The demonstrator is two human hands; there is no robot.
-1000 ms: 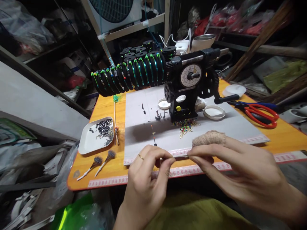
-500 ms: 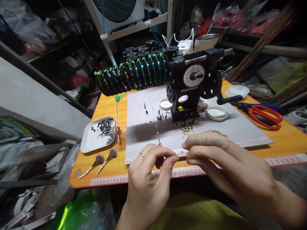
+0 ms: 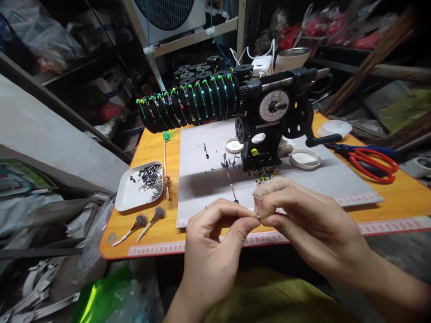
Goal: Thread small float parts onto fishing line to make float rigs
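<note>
My left hand (image 3: 218, 246) and my right hand (image 3: 310, 224) meet fingertip to fingertip over the near edge of the grey board (image 3: 198, 188). Each pinches at a tiny item between them, too small to name. Tan tape wraps my right index finger. Just beyond my left fingers hangs or lies a short row of small orange and dark pieces (image 3: 232, 188). Multicoloured beads (image 3: 266, 174) are heaped beyond my right hand, by the foot of a black cranked winder (image 3: 259, 139). The winder carries a row of black spools (image 3: 191, 103) with green and teal line.
On the left stand a white tray (image 3: 126, 193) of small dark parts and two brush-like bundles (image 3: 156, 214). Red-handled scissors (image 3: 373, 166) lie right. White lids (image 3: 305, 159) are on the board. More black spools (image 3: 198, 72) and a cup (image 3: 292, 60) are behind.
Both hands have come closer together, fingertips now touching. My right fingers have curled in more, and my left hand has shifted slightly right. The view has moved a little.
</note>
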